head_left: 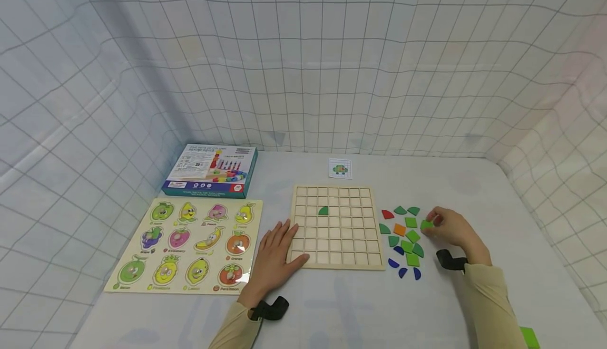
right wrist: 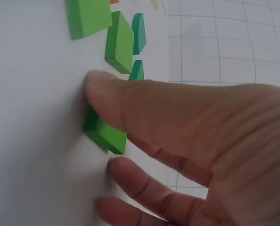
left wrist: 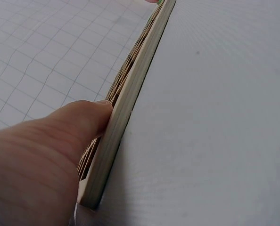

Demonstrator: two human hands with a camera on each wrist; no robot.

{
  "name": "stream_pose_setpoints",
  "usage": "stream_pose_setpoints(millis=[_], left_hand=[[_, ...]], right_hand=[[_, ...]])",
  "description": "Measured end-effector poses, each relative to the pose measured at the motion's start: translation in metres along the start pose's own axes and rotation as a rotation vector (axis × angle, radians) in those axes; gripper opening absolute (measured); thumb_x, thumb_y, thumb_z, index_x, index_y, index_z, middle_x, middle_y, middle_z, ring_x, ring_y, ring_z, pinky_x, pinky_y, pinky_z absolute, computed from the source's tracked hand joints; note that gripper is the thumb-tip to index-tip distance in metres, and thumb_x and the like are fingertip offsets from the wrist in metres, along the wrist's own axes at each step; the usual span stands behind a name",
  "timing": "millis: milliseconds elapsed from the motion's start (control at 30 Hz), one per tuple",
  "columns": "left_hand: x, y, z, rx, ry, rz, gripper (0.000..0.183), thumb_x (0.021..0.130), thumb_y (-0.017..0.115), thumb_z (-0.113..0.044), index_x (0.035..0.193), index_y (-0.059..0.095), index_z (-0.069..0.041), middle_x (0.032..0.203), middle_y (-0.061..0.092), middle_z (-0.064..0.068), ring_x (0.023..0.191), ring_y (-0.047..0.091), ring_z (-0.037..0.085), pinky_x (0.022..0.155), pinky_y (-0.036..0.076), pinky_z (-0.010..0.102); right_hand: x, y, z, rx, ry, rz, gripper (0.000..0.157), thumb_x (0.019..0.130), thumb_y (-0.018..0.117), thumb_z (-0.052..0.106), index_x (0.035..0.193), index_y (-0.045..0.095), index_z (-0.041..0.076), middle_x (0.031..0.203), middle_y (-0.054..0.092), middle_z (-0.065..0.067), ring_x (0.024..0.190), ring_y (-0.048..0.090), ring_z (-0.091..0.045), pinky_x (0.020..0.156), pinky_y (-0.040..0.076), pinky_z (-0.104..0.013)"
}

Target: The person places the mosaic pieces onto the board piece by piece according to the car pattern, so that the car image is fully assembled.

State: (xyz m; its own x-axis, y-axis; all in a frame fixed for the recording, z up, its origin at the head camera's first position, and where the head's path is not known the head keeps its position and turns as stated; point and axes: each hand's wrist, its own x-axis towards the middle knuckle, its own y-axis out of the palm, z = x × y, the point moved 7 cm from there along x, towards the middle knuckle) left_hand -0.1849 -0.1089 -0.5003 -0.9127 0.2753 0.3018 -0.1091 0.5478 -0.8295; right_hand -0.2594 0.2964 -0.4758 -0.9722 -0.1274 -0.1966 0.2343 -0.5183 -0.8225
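My left hand (head_left: pixel 276 258) rests with fingers spread on the left edge of a wooden grid board (head_left: pixel 334 266). Its thumb lies over the board's rim (left wrist: pixel 112 146) in the left wrist view. One dark green quarter-circle piece (head_left: pixel 323 211) sits in a cell of the upper grid. To the right of the board, my right hand (head_left: pixel 451 226) pinches a light green square block (head_left: pixel 426 224) between thumb and fingers. The right wrist view has the thumb across this block (right wrist: pixel 112 137), hiding part of it, close over the table.
Loose pieces lie between board and right hand: green squares (head_left: pixel 410 222), green quarter circles, an orange square (head_left: pixel 400 229), a red quarter circle (head_left: pixel 388 214), blue half circles (head_left: pixel 417 273). A pattern card (head_left: pixel 340 169) lies behind the board. A fruit puzzle (head_left: pixel 185 286) and a box (head_left: pixel 211 170) occupy the left.
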Motion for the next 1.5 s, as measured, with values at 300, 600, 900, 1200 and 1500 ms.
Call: stream_pose_setpoints(millis=[300,600,900,1200,1500], left_hand=[[0.000,0.001,-0.001,0.013,-0.016,0.028,0.073,0.087,0.061,-0.048,0.145,0.040,-0.009,0.149,0.033,0.014,0.139,0.021,0.032,0.110,0.014,0.049],[0.000,0.000,-0.001,0.013,-0.011,0.012,0.073,0.087,0.062,-0.048,0.144,0.041,-0.008,0.149,0.034,0.015,0.138,0.023,0.033,0.109,0.015,0.050],[0.000,0.001,0.000,0.003,-0.040,0.047,0.074,0.087,0.060,-0.050,0.146,0.038,-0.011,0.151,0.031,0.012,0.140,0.019,0.028,0.111,0.011,0.046],[0.000,0.000,-0.001,0.006,-0.022,0.021,0.073,0.087,0.062,-0.048,0.145,0.040,-0.009,0.149,0.033,0.014,0.139,0.022,0.032,0.109,0.015,0.051],[0.000,0.000,-0.002,0.015,-0.020,0.018,0.073,0.087,0.061,-0.049,0.145,0.041,-0.009,0.149,0.034,0.014,0.138,0.023,0.032,0.109,0.015,0.051]], right_hand=[[-0.006,0.000,-0.005,0.069,0.066,-0.045,0.034,0.078,0.078,0.026,0.095,0.060,0.002,0.086,0.055,-0.010,0.077,0.048,-0.027,0.061,0.039,-0.034],[-0.013,-0.002,0.003,0.073,0.060,-0.146,0.025,0.081,0.075,0.020,0.088,0.061,0.001,0.083,0.061,-0.011,0.073,0.051,-0.026,0.059,0.041,-0.034],[-0.015,-0.003,0.032,0.073,-0.078,-0.328,0.014,0.083,0.071,0.009,0.089,0.062,-0.001,0.078,0.062,-0.010,0.069,0.054,-0.025,0.054,0.043,-0.031],[-0.003,0.017,0.072,0.178,-0.148,-0.382,0.017,0.082,0.074,0.009,0.094,0.068,-0.001,0.076,0.061,-0.006,0.070,0.056,-0.023,0.059,0.048,-0.032],[0.017,0.042,0.113,0.244,-0.280,-0.267,0.012,0.082,0.074,0.007,0.090,0.068,0.001,0.077,0.061,-0.003,0.068,0.056,-0.017,0.057,0.047,-0.028]])
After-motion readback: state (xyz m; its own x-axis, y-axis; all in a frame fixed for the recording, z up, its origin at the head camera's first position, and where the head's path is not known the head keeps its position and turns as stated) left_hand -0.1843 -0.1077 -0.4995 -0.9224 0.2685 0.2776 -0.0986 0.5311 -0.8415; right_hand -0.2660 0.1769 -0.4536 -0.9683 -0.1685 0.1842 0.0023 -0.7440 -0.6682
